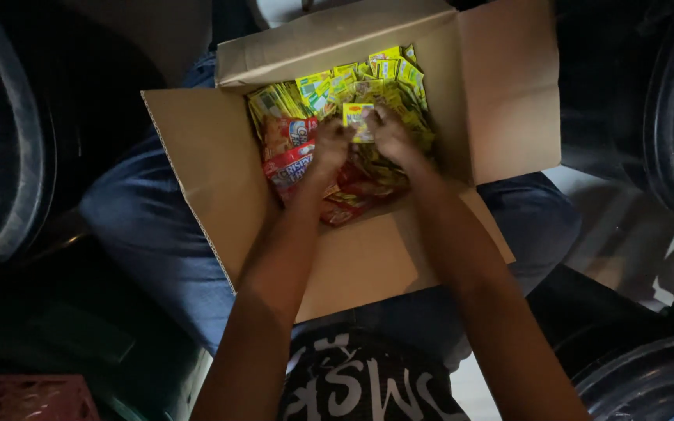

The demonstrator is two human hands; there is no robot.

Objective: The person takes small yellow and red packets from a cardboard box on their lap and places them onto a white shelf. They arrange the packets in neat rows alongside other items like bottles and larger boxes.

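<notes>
Head view: a seated person in blue trousers holds an open cardboard box (pixel 220 179) on the lap, its four flaps folded outward, the widest flap lying left and another standing up at the right. Dark round drums flank the scene at the far left and far right edges, and a red plastic crate (pixel 29 398) shows in the near left corner. Inside the box, yellow sachets (pixel 329 82) are packed in rows across the far half, with red snack packets (pixel 290 160) heaped at the left and near side. Both arms reach in from the near edge. The left hand (pixel 331 144) and the right hand (pixel 390 134) meet at the middle of the box, fingers curled around a single small yellow sachet (pixel 358 121) pinched between them, held just above the heap. Whether each fingertip presses the sachet cannot be told in the dim light. The work appears to be at the sorting or picking stage, one sachet singled out from the mass. Handling it onward would call for a light pinch, since the loose packets around it look ready to slide.
</notes>
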